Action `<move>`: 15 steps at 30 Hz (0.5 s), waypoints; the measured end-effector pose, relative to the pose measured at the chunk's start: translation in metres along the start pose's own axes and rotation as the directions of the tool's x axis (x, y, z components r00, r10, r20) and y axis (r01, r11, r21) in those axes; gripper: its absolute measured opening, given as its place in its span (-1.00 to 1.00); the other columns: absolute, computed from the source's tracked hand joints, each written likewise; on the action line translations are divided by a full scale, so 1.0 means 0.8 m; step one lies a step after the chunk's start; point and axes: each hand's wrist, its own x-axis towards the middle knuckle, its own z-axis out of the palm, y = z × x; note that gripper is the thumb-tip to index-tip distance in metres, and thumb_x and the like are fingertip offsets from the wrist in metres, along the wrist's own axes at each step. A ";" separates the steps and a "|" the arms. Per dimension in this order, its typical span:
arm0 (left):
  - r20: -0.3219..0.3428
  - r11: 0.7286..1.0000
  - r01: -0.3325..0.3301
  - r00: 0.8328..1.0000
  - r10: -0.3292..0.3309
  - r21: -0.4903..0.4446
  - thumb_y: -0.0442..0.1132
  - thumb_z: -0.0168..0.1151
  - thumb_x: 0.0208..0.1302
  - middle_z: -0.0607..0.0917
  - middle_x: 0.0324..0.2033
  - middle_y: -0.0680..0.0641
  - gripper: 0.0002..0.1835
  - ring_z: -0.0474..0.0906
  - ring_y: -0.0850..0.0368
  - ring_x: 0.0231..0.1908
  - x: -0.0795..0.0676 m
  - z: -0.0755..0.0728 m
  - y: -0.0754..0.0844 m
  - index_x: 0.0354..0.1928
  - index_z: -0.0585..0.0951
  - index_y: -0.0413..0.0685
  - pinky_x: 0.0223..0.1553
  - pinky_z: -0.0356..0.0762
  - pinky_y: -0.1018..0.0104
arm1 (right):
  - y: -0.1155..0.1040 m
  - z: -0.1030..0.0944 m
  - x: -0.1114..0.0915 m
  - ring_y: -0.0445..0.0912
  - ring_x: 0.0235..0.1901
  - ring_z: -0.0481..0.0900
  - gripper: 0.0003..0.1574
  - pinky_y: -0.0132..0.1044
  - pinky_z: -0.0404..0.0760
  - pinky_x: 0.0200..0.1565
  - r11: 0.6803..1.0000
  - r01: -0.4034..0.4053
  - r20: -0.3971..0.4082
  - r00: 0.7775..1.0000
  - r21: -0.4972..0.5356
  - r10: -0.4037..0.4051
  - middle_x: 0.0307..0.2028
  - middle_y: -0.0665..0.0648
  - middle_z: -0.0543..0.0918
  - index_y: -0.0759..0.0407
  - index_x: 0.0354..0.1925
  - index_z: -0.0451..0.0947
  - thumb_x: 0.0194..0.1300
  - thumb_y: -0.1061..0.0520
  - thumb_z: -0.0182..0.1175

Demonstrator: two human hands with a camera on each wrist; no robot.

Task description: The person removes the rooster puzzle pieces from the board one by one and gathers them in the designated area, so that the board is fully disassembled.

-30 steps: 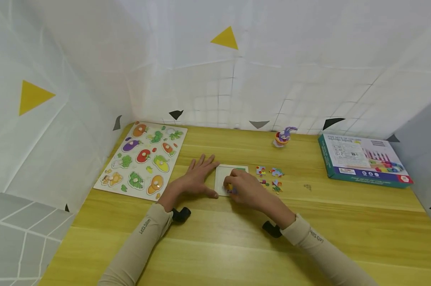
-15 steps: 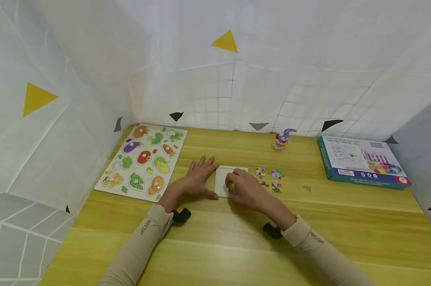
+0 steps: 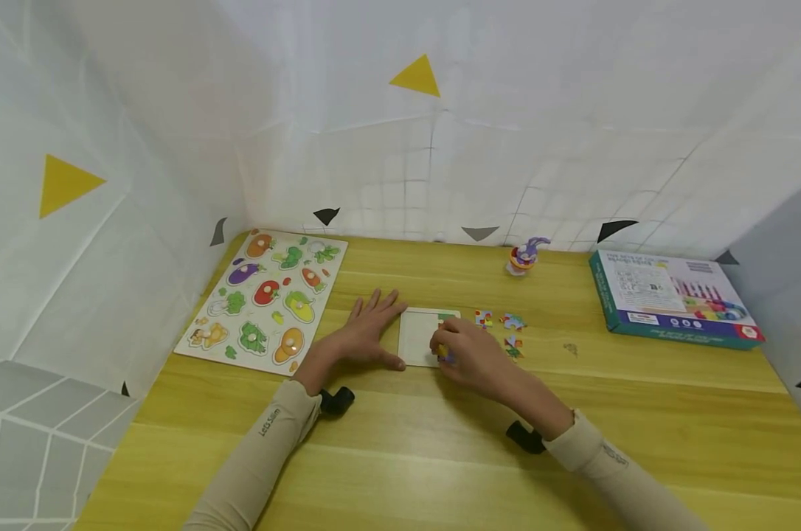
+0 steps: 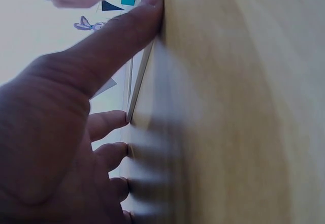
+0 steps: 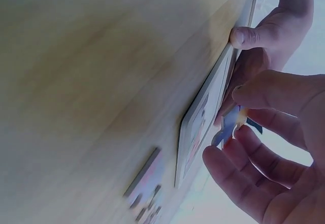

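My left hand (image 3: 366, 333): palm down, fingers spread, thumb extended apart. My right hand (image 3: 473, 354): thumb and fingers curled in a pinch. Both my forearms (image 3: 251, 461) angle inward.

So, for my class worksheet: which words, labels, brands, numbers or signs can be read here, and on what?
"FIVE SETS": teal-sided craft box, cut off in the left wrist view.
"BEADED": same side, the line beneath, also cut off.
"Let's Slim": left sleeve.
Too blurred: lettering on the right sleeve.
Too small: the box's remaining fine print.
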 end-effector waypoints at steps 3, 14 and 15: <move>-0.008 1.000 0.001 1.000 -0.001 0.000 0.22 0.54 0.01 -0.16 0.58 -0.13 0.20 -0.45 -0.18 0.52 0.000 0.000 0.000 0.59 0.08 0.02 0.42 -0.50 -0.20 | 0.002 -0.005 -0.008 -0.11 -0.32 0.50 -0.74 -0.23 0.55 -0.31 1.000 -0.023 0.010 1.000 -0.020 0.023 -0.29 0.04 0.58 0.14 -0.33 0.66 -0.03 0.30 0.52; -0.005 1.000 0.000 1.000 0.000 0.005 0.21 0.53 0.02 -0.14 0.58 -0.15 0.19 -0.44 -0.20 0.52 -0.001 0.000 0.002 0.59 0.08 0.00 0.42 -0.49 -0.22 | 0.014 -0.025 -0.036 -0.09 -0.31 0.52 -0.71 -0.20 0.57 -0.30 0.995 -0.075 0.054 0.995 -0.064 0.079 -0.34 0.03 0.54 0.11 -0.36 0.62 -0.04 0.29 0.53; -0.003 1.000 0.000 1.000 0.000 0.008 0.21 0.53 0.02 -0.15 0.58 -0.15 0.19 -0.44 -0.20 0.52 -0.001 0.000 0.002 0.59 0.08 0.00 0.42 -0.49 -0.21 | 0.015 -0.026 -0.039 -0.10 -0.31 0.51 -0.73 -0.21 0.56 -0.31 0.995 -0.079 0.054 0.995 -0.069 0.082 -0.35 0.02 0.54 0.11 -0.36 0.63 -0.03 0.29 0.52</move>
